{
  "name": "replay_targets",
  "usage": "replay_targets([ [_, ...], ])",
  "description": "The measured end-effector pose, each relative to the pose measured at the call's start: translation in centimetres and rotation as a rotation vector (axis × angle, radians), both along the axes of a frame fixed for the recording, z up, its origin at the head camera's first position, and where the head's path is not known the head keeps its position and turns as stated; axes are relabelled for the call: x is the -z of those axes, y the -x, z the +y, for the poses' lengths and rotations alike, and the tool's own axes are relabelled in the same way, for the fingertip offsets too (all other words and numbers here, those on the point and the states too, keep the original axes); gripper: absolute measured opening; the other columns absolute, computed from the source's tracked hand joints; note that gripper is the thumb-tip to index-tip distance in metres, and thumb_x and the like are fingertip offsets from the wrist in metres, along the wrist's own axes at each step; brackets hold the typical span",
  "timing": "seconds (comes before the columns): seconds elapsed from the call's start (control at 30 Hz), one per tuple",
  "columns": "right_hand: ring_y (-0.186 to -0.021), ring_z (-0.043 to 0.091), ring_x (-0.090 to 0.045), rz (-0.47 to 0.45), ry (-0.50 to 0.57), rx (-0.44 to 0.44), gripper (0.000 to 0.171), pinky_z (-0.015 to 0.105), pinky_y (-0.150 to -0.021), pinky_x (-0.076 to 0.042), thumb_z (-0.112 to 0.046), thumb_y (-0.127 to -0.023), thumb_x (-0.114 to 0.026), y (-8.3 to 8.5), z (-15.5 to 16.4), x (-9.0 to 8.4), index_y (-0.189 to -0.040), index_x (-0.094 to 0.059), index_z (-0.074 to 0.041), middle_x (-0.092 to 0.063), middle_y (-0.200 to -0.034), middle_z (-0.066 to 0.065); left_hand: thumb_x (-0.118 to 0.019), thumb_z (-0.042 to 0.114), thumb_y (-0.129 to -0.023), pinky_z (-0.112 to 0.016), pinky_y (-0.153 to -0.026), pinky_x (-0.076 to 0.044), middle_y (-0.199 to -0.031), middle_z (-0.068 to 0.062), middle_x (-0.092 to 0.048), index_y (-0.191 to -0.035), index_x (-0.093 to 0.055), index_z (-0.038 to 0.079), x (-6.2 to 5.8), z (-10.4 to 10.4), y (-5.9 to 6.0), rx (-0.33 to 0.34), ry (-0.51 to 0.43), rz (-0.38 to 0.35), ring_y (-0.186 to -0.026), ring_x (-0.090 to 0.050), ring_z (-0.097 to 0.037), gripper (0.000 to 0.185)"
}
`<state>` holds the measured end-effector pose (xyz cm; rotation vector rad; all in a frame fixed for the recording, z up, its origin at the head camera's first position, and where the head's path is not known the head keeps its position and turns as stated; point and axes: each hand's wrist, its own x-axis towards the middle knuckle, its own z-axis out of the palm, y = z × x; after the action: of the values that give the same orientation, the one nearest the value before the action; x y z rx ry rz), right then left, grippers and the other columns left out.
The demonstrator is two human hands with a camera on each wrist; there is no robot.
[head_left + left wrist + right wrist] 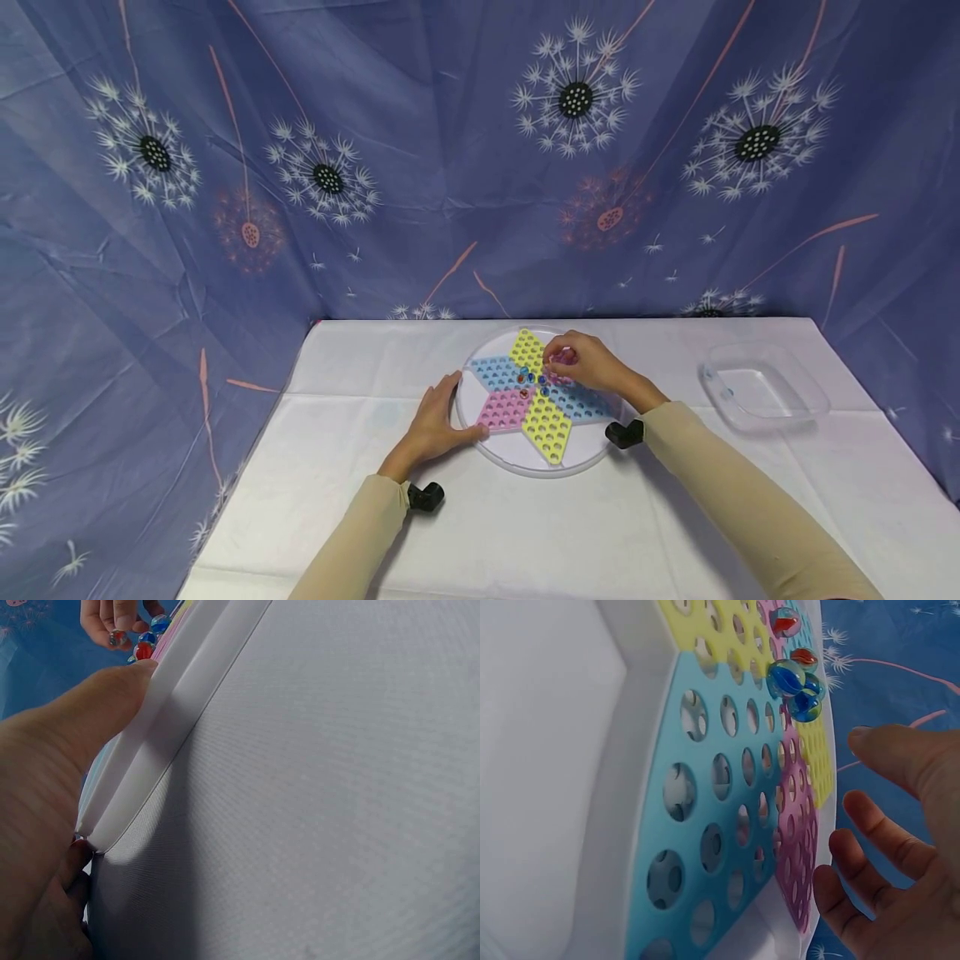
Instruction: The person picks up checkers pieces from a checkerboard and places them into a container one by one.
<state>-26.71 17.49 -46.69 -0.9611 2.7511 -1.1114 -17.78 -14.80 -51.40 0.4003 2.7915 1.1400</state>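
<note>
A round white Chinese checkers board [587, 454] with a star of yellow, blue and pink holed triangles lies on the table. My left hand [432, 423] rests against its left rim, thumb and fingers spread along the edge; in the left wrist view the thumb [112, 694] lies on the rim. Over the far right part of the board is my right hand [588, 360], its fingers bent. The right wrist view shows thumb and fingers apart, nothing visible between them. Several glass marbles, including a red one [785, 622] and a blue one [786, 679], sit near the star's centre.
To the right of the board stands a clear plastic container [795, 400], with a small bluish spot visible near its left side. A white cloth [585, 537] covers the table. Behind it hangs a blue curtain [450, 150] with dandelion prints.
</note>
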Motion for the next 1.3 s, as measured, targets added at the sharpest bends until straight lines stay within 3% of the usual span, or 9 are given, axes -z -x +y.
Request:
replay_targets([
  [0.27, -0.081, 0.022, -0.06, -0.012, 0.01, 0.02, 0.015, 0.034, -0.071, -0.054, -0.007, -0.091, -0.078, 0.0, -0.1, -0.2, -0.106, -0.075, -0.01, -0.069, -0.106, 0.011, -0.086, 0.049, -0.079, -0.043, -0.13, -0.005, -0.167, -0.014, -0.029, -0.163, -0.025, 0.006, -0.1, 0.0, -0.1, 0.0, -0.008, -0.002, -0.156, -0.019, -0.03, 0.112],
  [0.67, -0.091, 0.028, -0.063, -0.017, 0.004, 0.087, 0.017, 0.045, -0.082, -0.057, -0.012, -0.092, -0.079, -0.2, 0.8, -0.5, -0.108, -0.075, -0.011, -0.07, -0.108, 0.012, -0.085, 0.047, -0.08, -0.046, -0.13, -0.007, -0.166, -0.015, -0.031, -0.162, -0.025, 0.003, -0.2, 0.1, 0.0, 0.015, -0.012, 0.012, -0.156, -0.02, -0.031, 0.111],
  [1.3, -0.094, 0.028, -0.062, 0.034, -0.016, 0.183, 0.018, 0.039, -0.072, -0.056, -0.017, -0.096, -0.074, -1.3, 7.0, -2.7, -0.113, -0.075, -0.012, -0.069, -0.117, 0.009, -0.085, 0.049, -0.079, -0.042, -0.13, -0.005, -0.167, -0.012, -0.028, -0.163, -0.023, 0.006, -0.1, 0.0, -0.1, 0.007, 0.002, -0.002, -0.157, -0.018, -0.029, 0.112],
])
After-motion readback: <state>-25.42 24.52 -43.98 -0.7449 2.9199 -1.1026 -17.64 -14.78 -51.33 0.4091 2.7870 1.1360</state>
